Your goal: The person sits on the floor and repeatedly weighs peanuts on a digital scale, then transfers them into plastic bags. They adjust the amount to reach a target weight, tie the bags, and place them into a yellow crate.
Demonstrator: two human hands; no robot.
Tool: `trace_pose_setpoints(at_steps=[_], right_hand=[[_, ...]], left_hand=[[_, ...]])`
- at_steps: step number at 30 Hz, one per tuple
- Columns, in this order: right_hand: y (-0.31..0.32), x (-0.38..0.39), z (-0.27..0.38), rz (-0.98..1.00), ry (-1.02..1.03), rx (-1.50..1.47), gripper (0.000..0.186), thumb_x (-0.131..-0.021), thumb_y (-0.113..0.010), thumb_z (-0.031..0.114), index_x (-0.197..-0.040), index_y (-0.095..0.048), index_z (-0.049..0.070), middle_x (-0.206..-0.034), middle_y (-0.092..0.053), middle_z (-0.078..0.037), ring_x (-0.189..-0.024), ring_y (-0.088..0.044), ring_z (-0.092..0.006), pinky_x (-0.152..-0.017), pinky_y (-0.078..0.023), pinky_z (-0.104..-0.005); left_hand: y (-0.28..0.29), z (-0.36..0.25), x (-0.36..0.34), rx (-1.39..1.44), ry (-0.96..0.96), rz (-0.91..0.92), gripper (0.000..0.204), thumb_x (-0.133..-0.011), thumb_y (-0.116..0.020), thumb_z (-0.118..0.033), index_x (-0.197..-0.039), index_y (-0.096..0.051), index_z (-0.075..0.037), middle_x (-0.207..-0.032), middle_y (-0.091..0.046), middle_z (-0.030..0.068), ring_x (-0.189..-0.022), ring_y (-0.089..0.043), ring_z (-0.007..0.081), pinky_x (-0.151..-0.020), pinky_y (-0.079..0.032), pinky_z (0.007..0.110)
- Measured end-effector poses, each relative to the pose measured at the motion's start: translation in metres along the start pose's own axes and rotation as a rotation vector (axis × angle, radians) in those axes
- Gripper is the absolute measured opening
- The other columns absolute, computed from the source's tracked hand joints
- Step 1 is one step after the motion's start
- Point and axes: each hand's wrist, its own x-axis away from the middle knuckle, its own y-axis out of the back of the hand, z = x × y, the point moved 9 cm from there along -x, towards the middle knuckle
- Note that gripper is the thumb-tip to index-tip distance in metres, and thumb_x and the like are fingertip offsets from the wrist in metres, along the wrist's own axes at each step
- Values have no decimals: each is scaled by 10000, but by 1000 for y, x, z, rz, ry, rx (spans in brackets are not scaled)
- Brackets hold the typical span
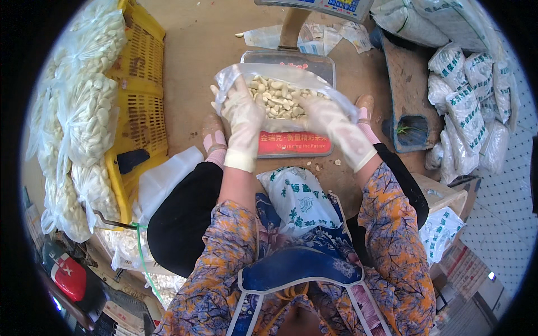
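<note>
A clear plastic bag [330, 85] filled with pale, flat bean-like pieces [276, 94] lies on a weighing scale [269, 144], its mouth facing up. My left hand [242, 112], in a whitish rubber glove, grips the bag's left side, some fingers at the outer edge of the film. On the right, my right hand [329, 116], gloved the same way, reaches over the rim onto the pieces. Motion blurs its fingers, so their grip does not show. A white printed bag [300, 199] rests in my lap, below the scale.
Yellow crates [134, 106] stand at left beside full clear bags [84, 112]. The scale's post [292, 28] and display [336, 5] rise at the far side. Filled white packets [468, 112] are piled at right behind a worn board [412, 95]. A few pieces lie near the scale.
</note>
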Motion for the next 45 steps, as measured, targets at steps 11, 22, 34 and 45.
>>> trace_pose_setpoints(at_steps=[11, 22, 34, 45], right_hand=[[22, 77, -51, -229, -41, -222, 623, -783, -645, 217, -1332, -380, 89, -1167, -567, -188, -1116, -516, -343, -989, -355, -389], [32, 161, -24, -354, 3, -413, 436, -855, -556, 224, -1266, -483, 98, -1132, -586, -193, -1066, -555, -314, -925, -423, -373], [-76, 192, 14, -167, 67, -457, 368, -830, -591, 205, -1184, -558, 108, -952, -663, -143, -817, -657, -266, -744, -510, -327], [-116, 222, -10, -47, -96, -398, 364, -813, -602, 206, -1171, -573, 140, -965, -655, -157, -920, -629, -282, -831, -482, -363]], left_hand=[[-36, 4, -16, 1314, 134, 470, 443, -763, -608, 6, -1198, -532, -32, -809, -616, 37, -727, -589, 105, -650, -488, 249], [204, -29, -17, 533, -477, -241, 334, -801, -590, -97, -1128, -572, -36, -1134, -586, 154, -1061, -562, 275, -913, -436, 344], [140, 207, 177, 545, 219, 169, 313, -863, -583, -258, -1083, -618, -39, -1054, -639, 99, -1006, -574, 188, -864, -440, 297], [39, 369, 168, 1495, 964, -267, 593, -839, -615, -337, -1273, -374, -14, -1304, -400, 177, -1156, -426, 310, -867, -468, 448]])
